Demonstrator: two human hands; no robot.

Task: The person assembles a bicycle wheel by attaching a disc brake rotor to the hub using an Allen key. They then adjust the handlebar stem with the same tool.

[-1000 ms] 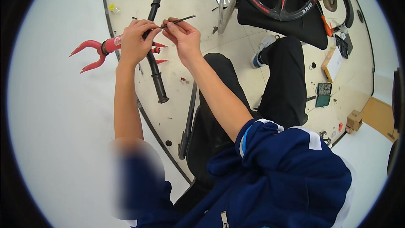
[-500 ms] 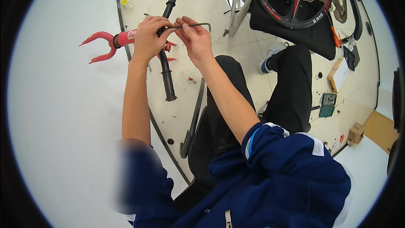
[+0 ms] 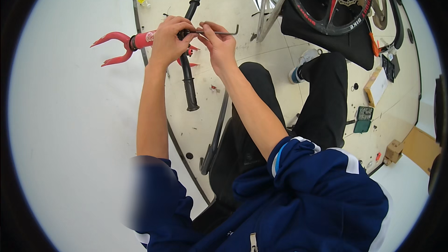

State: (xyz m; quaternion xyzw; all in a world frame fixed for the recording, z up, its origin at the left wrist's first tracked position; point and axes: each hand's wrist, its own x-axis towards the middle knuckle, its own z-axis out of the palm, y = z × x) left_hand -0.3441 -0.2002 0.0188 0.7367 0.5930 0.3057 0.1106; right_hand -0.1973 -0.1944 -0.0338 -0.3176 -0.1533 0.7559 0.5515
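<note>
Handlebar (image 3: 188,72): black, held in the air above the floor (image 3: 224,4), running top to bottom, grips at both ends. Left hand (image 3: 167,42) wraps its middle, fingers closed tight around the clamp where the red fork (image 3: 122,48) joins. Hex key (image 3: 219,32): thin, L-shaped, tip set into the clamp, long arm pointing right. Right hand (image 3: 220,46) pinches the key, fingers closed on its shaft. Bike wheel (image 3: 326,2) lies well apart, upper right.
</note>
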